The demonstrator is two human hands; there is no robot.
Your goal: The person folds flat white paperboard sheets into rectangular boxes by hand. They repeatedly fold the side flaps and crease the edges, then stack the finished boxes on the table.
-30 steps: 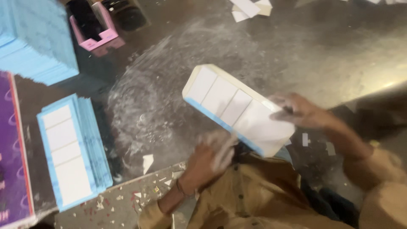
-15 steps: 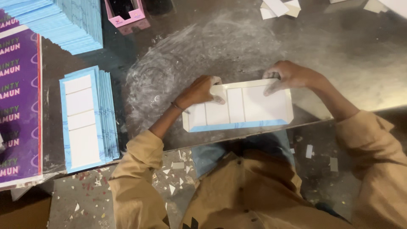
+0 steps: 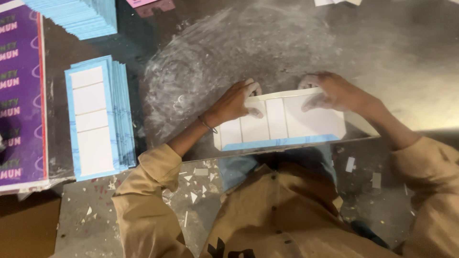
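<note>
No bin, tray or box stood open within view; the stock lay in bare stacks. Between the two hands a flat card blank point(image 3: 279, 123) lay on the tabletop point(image 3: 392, 52), close to its near edge. The blank was white, scored into panels by thin lines, with a light blue strip along its near side. The left hand point(image 3: 235, 101) pressed its fingers point(image 3: 253, 112) down on the blank's far left corner, curled over the edge. The right hand point(image 3: 330, 91) lay spread on the far right part, fingers bent over a raised flap. Well left of the left hand lay a stack of like blanks point(image 3: 98, 117), blue-edged. Beyond it, farther left, purple printed sheets point(image 3: 21, 95). A second blue stack point(image 3: 81, 16) sat far-left of the hands. Paper scraps point(image 3: 196, 184) littered the floor near the left sleeve.
</note>
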